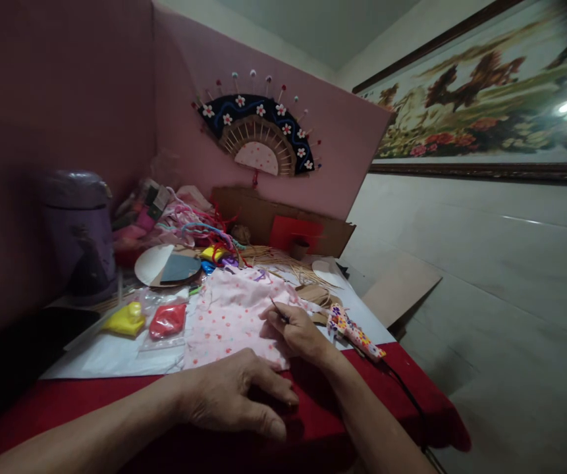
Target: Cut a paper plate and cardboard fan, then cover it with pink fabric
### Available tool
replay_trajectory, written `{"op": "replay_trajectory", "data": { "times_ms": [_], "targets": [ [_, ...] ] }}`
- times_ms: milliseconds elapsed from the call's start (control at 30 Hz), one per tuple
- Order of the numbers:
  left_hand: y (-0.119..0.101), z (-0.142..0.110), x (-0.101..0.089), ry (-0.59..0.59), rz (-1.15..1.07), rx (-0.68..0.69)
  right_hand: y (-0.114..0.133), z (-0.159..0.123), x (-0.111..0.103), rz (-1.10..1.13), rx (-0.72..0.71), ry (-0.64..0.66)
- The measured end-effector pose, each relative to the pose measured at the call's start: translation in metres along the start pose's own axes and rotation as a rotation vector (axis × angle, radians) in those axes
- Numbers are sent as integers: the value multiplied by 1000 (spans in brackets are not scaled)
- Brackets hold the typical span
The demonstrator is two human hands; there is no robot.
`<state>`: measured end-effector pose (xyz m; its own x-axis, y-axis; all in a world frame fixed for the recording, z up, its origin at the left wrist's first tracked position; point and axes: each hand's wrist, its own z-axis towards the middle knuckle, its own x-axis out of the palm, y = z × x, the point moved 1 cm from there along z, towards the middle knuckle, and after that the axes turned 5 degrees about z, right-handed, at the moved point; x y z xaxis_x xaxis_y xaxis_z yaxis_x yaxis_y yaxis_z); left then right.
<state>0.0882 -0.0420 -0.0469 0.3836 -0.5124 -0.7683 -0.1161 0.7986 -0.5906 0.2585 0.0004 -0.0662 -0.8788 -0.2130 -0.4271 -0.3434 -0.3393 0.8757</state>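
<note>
A pink cloth with red dots (224, 316) lies over white paper in front of me. My left hand (238, 392) rests at the cloth's near edge, palm down, fingers stretched and holding nothing. Over the cloth's right part, my right hand (300, 332) is closed in a pinch around a thin dark pointed stick (279, 309). The stick's tip points up and left; its lower end is hidden by the fingers. Just right of that hand lies a flower-patterned, gun-shaped tool (355, 332) with a black cord.
Yellow clay (125, 320) and red clay (168, 321) in bags lie left. Behind are a round card (152, 266), thin sticks (273, 255), tangled cords (194, 217) and a brown cup (299, 247). A purple container (80, 237) stands left. A decorated fan (258, 131) hangs on the pink panel.
</note>
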Motion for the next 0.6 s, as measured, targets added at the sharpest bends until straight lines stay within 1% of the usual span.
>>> {"op": "replay_trajectory", "data": {
  "times_ms": [67, 133, 167, 200, 267, 333, 367, 400, 433, 467, 533, 567, 600],
  "targets": [
    [2, 2, -4, -112, 6, -49, -4, 2, -2, -32, 20, -32],
    [3, 2, -5, -195, 100, -63, -6, 3, -5, -58, 9, -66],
    [3, 2, -5, -195, 167, -46, -7, 4, -5, -59, 9, -80],
    [3, 1, -3, -168, 235, -17, -8, 4, -6, -45, 20, -89],
    [4, 0, 1, -86, 331, 48, -10, 5, -4, 24, 67, -93],
    [8, 0, 3, -40, 350, 72, -12, 7, -2, 87, 103, -92],
    [11, 0, 2, -52, 351, 56, -13, 7, -1, 104, 107, -97],
    [15, 1, -2, -89, 359, 20, -13, 8, 0, 115, 107, -104],
    [21, 1, -8, -168, 387, -48, -14, 9, 1, 122, 105, -109],
    [28, 0, -17, -284, 448, -134, -14, 9, 1, 121, 103, -112],
    [41, -5, -39, -530, 667, -349, -15, 10, 2, 106, 97, -124],
    [47, -11, -51, -623, 804, -478, -16, 11, 3, 95, 92, -130],
    [53, -17, -63, -688, 924, -626, -16, 11, 3, 86, 86, -135]
  ]
}}
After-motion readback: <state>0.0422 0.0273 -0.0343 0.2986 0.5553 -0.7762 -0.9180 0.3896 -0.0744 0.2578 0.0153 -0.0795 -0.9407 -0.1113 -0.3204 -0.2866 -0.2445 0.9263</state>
